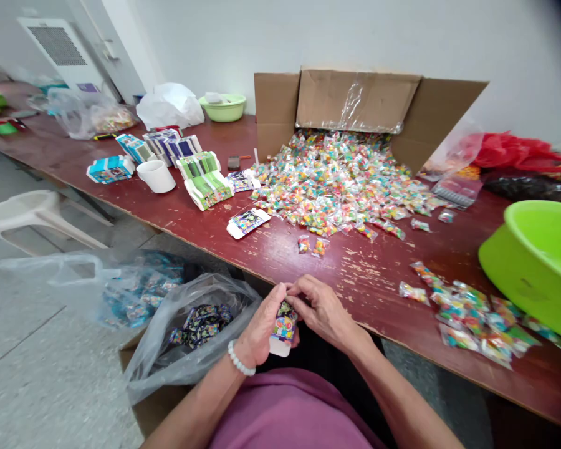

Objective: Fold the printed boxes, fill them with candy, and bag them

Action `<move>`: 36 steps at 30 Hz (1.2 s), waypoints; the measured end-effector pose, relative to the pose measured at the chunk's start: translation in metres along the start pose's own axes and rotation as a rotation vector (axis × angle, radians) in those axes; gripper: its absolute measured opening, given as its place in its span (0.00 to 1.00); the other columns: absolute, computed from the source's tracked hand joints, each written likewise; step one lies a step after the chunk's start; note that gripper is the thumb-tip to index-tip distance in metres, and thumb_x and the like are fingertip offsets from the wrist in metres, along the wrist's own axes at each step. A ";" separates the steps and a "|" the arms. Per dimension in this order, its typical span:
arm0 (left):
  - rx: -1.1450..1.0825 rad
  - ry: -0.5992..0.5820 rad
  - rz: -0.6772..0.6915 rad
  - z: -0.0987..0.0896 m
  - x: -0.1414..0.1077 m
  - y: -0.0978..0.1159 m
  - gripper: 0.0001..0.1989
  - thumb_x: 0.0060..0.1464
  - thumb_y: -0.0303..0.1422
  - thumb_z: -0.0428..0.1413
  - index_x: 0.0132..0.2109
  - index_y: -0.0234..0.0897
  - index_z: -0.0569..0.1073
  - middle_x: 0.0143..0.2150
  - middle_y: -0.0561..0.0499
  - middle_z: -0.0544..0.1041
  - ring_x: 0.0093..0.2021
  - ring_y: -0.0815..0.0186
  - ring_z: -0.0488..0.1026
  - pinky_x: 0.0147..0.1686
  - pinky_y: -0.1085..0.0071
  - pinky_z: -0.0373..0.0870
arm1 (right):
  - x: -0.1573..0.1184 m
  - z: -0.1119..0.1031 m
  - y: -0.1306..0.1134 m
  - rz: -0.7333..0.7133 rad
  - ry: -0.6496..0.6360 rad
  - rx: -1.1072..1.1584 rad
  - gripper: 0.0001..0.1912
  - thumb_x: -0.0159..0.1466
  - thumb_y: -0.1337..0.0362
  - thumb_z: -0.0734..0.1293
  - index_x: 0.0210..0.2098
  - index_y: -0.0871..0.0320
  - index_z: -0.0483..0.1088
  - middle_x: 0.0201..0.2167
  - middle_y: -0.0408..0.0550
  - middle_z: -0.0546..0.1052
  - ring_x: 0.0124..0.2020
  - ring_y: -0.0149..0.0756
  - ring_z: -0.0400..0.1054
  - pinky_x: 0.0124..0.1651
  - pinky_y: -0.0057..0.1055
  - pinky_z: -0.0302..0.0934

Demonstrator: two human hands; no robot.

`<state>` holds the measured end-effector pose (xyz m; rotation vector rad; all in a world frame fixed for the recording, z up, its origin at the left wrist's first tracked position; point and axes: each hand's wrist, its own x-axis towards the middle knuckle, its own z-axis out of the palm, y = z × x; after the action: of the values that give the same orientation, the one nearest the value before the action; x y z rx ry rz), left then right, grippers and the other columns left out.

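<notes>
My left hand [263, 324] is wrapped around a small printed cardboard box [283, 329], held over my lap at the table's front edge. A white flap sticks out at the box's lower end. Bent over the upper end is my right hand [321, 308], its thumb and fingers closed at the box's top, close to my left thumb. Whether those fingertips also pinch something small is hidden. On the table ahead lie two small candy packets [320, 247] and a flat box of similar print [247, 222].
A large heap of candy packets [336, 181] spills from a cardboard carton [355, 100]. Stacked green boxes [204, 179] and a white cup [156, 176] stand left. A green basin [533, 274] is at right. Below left, an open plastic bag [154, 355] holds dark packets; beyond is a stool [32, 215].
</notes>
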<state>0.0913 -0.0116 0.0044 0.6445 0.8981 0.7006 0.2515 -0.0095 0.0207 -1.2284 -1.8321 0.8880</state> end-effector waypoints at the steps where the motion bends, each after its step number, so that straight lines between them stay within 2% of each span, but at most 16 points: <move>1: -0.020 -0.006 -0.020 0.000 -0.001 -0.003 0.25 0.57 0.52 0.55 0.56 0.43 0.67 0.32 0.53 0.75 0.21 0.67 0.73 0.20 0.72 0.69 | 0.004 -0.004 0.007 0.029 0.001 -0.012 0.08 0.65 0.62 0.64 0.32 0.56 0.73 0.32 0.47 0.76 0.35 0.36 0.71 0.39 0.32 0.64; 3: -0.049 -0.020 -0.057 -0.003 -0.005 -0.010 0.23 0.55 0.46 0.60 0.54 0.43 0.67 0.35 0.51 0.77 0.27 0.66 0.76 0.25 0.71 0.71 | 0.017 -0.017 0.022 0.117 0.095 -0.017 0.10 0.66 0.60 0.63 0.33 0.57 0.74 0.30 0.46 0.76 0.33 0.36 0.71 0.37 0.31 0.64; 5: -0.063 -0.027 -0.072 -0.008 -0.009 -0.019 0.21 0.53 0.41 0.63 0.51 0.40 0.69 0.38 0.48 0.78 0.33 0.66 0.77 0.32 0.72 0.71 | 0.035 -0.033 0.040 0.199 0.310 -0.134 0.12 0.65 0.59 0.63 0.41 0.58 0.75 0.36 0.49 0.78 0.35 0.39 0.71 0.41 0.34 0.65; 6: -0.060 -0.028 -0.079 -0.011 -0.012 -0.024 0.20 0.53 0.40 0.63 0.50 0.38 0.70 0.38 0.46 0.79 0.35 0.66 0.77 0.34 0.73 0.70 | 0.044 -0.040 0.048 0.233 0.362 -0.237 0.14 0.65 0.59 0.63 0.44 0.59 0.75 0.39 0.51 0.77 0.35 0.40 0.71 0.43 0.36 0.64; 9: -0.016 -0.022 -0.114 -0.030 -0.017 -0.035 0.19 0.49 0.38 0.66 0.45 0.34 0.71 0.38 0.45 0.79 0.37 0.66 0.75 0.36 0.73 0.69 | 0.067 -0.054 0.072 0.301 0.360 -0.391 0.18 0.60 0.62 0.66 0.49 0.61 0.75 0.45 0.57 0.75 0.40 0.45 0.71 0.48 0.40 0.62; 13: 0.176 -0.005 -0.121 -0.072 -0.022 -0.026 0.20 0.40 0.36 0.70 0.37 0.35 0.70 0.31 0.53 0.75 0.31 0.67 0.72 0.33 0.71 0.69 | 0.076 -0.056 0.095 0.368 0.336 -0.385 0.19 0.55 0.61 0.70 0.46 0.60 0.76 0.40 0.55 0.76 0.40 0.47 0.70 0.45 0.39 0.61; 15: 0.377 -0.086 -0.169 -0.094 -0.023 -0.014 0.22 0.36 0.35 0.71 0.39 0.35 0.72 0.31 0.54 0.74 0.29 0.69 0.70 0.30 0.73 0.66 | 0.073 -0.057 0.103 0.396 0.332 -0.354 0.18 0.55 0.60 0.70 0.43 0.60 0.76 0.34 0.51 0.77 0.37 0.44 0.71 0.42 0.36 0.61; 17: 0.607 -0.225 -0.273 -0.111 -0.024 -0.004 0.24 0.33 0.33 0.71 0.41 0.35 0.75 0.32 0.55 0.74 0.29 0.70 0.69 0.29 0.75 0.64 | 0.069 -0.060 0.110 0.407 0.326 -0.301 0.14 0.56 0.60 0.68 0.40 0.59 0.76 0.31 0.48 0.78 0.33 0.40 0.71 0.39 0.33 0.61; 20: 0.862 -0.423 -0.419 -0.122 -0.023 0.002 0.20 0.31 0.33 0.71 0.35 0.34 0.76 0.29 0.56 0.74 0.27 0.71 0.66 0.27 0.76 0.62 | 0.062 -0.064 0.115 0.396 0.327 -0.215 0.10 0.57 0.60 0.66 0.35 0.58 0.74 0.29 0.46 0.78 0.30 0.36 0.71 0.36 0.31 0.61; 22: 0.847 -0.430 -0.412 -0.118 -0.022 0.003 0.18 0.34 0.35 0.69 0.35 0.35 0.75 0.29 0.55 0.75 0.27 0.70 0.67 0.25 0.76 0.62 | 0.057 -0.065 0.114 0.386 0.348 -0.171 0.11 0.56 0.58 0.66 0.34 0.58 0.73 0.29 0.46 0.78 0.30 0.36 0.70 0.35 0.31 0.61; 24: 0.690 -0.346 -0.321 -0.107 -0.020 0.005 0.21 0.42 0.37 0.65 0.43 0.36 0.72 0.34 0.51 0.77 0.28 0.69 0.70 0.25 0.75 0.64 | 0.052 -0.064 0.108 0.378 0.367 -0.123 0.13 0.57 0.56 0.66 0.34 0.59 0.72 0.28 0.46 0.77 0.29 0.36 0.69 0.34 0.31 0.61; 26: 0.517 -0.245 -0.192 -0.091 -0.017 0.008 0.22 0.49 0.38 0.61 0.50 0.37 0.66 0.38 0.48 0.77 0.28 0.68 0.73 0.27 0.75 0.66 | 0.047 -0.060 0.095 0.369 0.369 -0.075 0.14 0.58 0.55 0.65 0.35 0.60 0.72 0.28 0.47 0.77 0.28 0.36 0.69 0.34 0.31 0.61; 29: 0.422 -0.149 -0.024 -0.062 -0.011 0.016 0.20 0.52 0.35 0.58 0.50 0.37 0.64 0.36 0.50 0.76 0.27 0.69 0.75 0.27 0.75 0.65 | 0.036 -0.051 0.067 0.339 0.330 0.016 0.13 0.59 0.55 0.66 0.36 0.60 0.72 0.30 0.47 0.77 0.29 0.35 0.69 0.34 0.31 0.62; 32: 0.419 -0.154 0.032 -0.037 -0.005 0.020 0.19 0.51 0.32 0.57 0.50 0.37 0.63 0.34 0.51 0.75 0.26 0.69 0.74 0.26 0.75 0.66 | 0.024 -0.039 0.034 0.280 0.252 0.066 0.10 0.61 0.58 0.65 0.37 0.58 0.71 0.31 0.47 0.78 0.31 0.36 0.70 0.35 0.31 0.62; 36: 0.466 -0.191 0.074 -0.020 -0.003 0.018 0.19 0.51 0.30 0.57 0.51 0.38 0.65 0.35 0.52 0.74 0.25 0.71 0.72 0.26 0.75 0.66 | 0.010 -0.024 0.000 0.111 0.196 -0.177 0.05 0.64 0.65 0.62 0.34 0.56 0.70 0.30 0.48 0.76 0.30 0.37 0.69 0.36 0.32 0.61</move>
<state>0.0681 0.0012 0.0098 1.1445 0.8679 0.4843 0.2700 0.0030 0.0341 -1.4851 -1.7267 0.6488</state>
